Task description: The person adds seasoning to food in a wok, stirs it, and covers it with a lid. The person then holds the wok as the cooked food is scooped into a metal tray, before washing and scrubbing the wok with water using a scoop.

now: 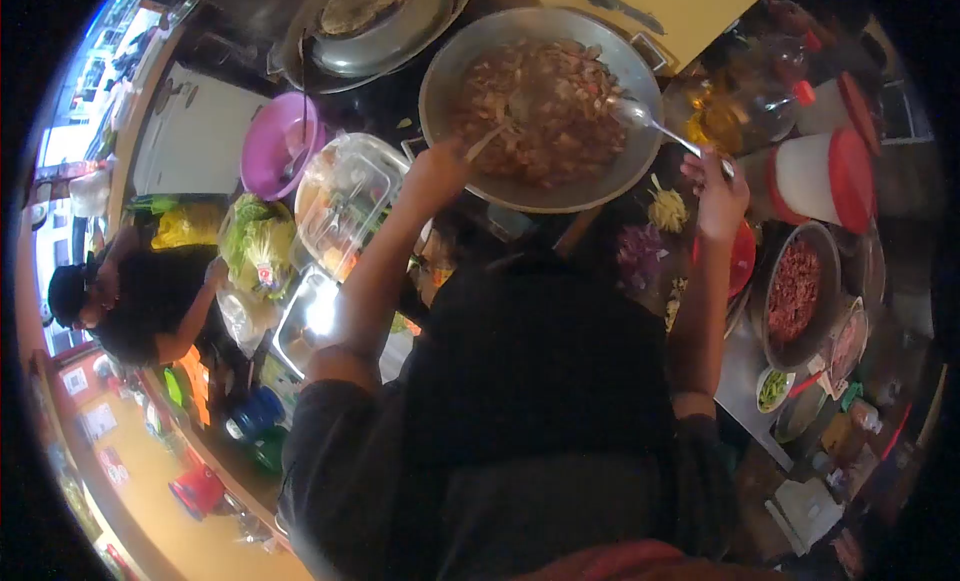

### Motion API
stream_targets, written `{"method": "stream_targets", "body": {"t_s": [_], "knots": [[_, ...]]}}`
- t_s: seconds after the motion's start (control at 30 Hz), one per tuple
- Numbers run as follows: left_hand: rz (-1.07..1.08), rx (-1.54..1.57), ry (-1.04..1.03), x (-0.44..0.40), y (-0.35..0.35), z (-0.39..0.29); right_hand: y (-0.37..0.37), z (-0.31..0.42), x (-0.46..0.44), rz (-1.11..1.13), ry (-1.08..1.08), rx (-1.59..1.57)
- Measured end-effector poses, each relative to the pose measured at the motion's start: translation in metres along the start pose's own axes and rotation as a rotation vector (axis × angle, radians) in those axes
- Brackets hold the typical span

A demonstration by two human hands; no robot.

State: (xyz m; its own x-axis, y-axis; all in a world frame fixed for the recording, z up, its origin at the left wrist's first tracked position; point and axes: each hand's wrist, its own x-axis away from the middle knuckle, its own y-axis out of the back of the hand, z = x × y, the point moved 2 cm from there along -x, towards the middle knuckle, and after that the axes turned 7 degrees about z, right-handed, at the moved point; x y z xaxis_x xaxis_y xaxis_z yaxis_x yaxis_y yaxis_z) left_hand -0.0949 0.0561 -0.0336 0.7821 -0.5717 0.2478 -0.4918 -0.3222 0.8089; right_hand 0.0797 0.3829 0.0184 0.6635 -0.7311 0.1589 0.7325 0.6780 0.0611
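Observation:
A wide metal pan (433,146) in front of me is filled with chopped, brownish-red meat pieces (545,106). My left hand (438,176), at the pan's near left rim, is closed around the handle of a light-coloured utensil (488,141); its far end is lost in the food, so its kind is unclear. On the right side, the fingers of my right hand (718,191) are wrapped round the handle of a metal spoon (640,116). The spoon's bowl lies over the pan's right inner edge, touching the food.
A large lidded pot (385,46) stands at upper left, near a purple basin (270,146) and a clear plastic container (350,196). Oil bottles (730,106), a red-lidded tub (815,181) and a bowl of ground meat (795,291) are at right. Another person (140,296) works at far left.

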Motion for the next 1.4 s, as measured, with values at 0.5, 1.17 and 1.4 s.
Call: {"method": "stream_targets", "body": {"t_s": [0.5,1.17,1.4], "knots": [[-0.209,0.305,0.184,0.058,0.028,-0.017,-0.081,-0.027,-0.072,0.264,-0.082,-0.151],[-0.428,0.123,0.144,0.069,0.038,-0.027,-0.071,0.033,-0.062,0.360,-0.079,-0.120],[-0.258,-0.450,0.113,0.030,0.017,-0.003,-0.002,0.138,-0.027,0.458,0.055,-0.034]]}}
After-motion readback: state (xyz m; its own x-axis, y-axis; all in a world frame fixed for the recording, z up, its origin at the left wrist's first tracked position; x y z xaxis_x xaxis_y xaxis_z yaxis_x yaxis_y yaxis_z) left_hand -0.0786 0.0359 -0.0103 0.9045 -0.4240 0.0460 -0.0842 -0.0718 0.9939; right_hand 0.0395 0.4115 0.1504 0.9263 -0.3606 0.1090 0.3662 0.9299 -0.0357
